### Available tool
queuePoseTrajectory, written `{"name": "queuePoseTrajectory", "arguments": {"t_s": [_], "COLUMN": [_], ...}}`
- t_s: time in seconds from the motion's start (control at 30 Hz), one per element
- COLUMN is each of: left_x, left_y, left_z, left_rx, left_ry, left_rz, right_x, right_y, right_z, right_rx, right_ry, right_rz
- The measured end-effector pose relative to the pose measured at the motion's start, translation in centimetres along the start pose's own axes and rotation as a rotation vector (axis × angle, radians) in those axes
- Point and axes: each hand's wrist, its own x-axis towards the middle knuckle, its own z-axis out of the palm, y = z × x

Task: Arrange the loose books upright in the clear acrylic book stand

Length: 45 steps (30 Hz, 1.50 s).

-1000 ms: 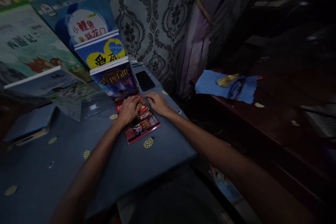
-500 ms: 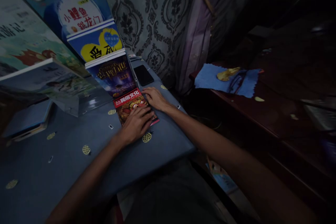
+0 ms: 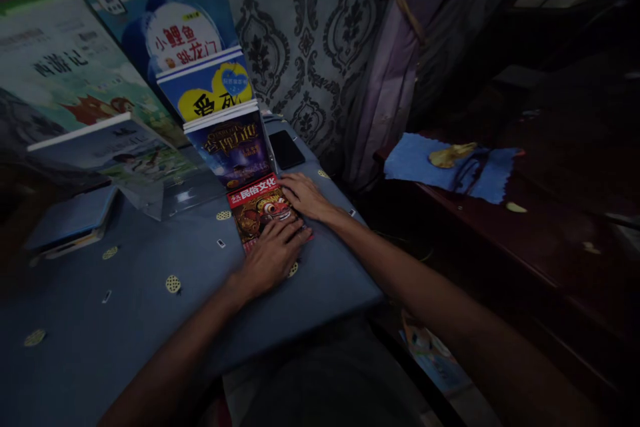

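A small red-topped book (image 3: 265,205) with a mask on its cover lies flat on the blue tablecloth (image 3: 195,323). My left hand (image 3: 277,252) rests over its lower edge, fingers stretched across the cover. At the book's upper right side, my right hand (image 3: 305,195) lies with extended fingers touching the edge. Just behind the book leans a dark blue and purple book (image 3: 235,150) in a clear display stand (image 3: 185,199).
More picture books, including a blue one (image 3: 200,3) and a green one (image 3: 95,47), stand at the back left. A phone (image 3: 286,149) lies behind. Stacked books (image 3: 70,217) sit left; a blue cloth (image 3: 417,167) lies on the dark red surface at right.
The view has shifted, so the scene sits further right and slightly lower. My left hand has slid down toward the book's lower edge, uncovering more of the mask picture. My right hand stays at the edge.
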Motion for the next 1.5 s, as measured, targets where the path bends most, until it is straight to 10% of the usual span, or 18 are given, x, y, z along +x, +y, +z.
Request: {"name": "queuePoseTrajectory", "arguments": {"t_s": [0.97,1.23,1.5], "left_x": [-4.4,-4.5,-5.0], "left_y": [2.8,3.1,2.3], "left_z": [-3.4,-3.2,-2.7], "left_rx": [-0.056,0.018,0.082], "left_ry": [0.119,0.120,0.091], "left_rz": [-0.033,-0.008,-0.053], "right_x": [-1.3,-0.6,0.7], "right_y": [-3.3,-6.4,-5.3], "right_z": [-1.9,0.9,1.4], "right_rx": [-0.265,-0.005,-0.173], "right_ry": [0.015,-0.231,-0.202], "right_rz": [-0.031,-0.401,-0.143]}}
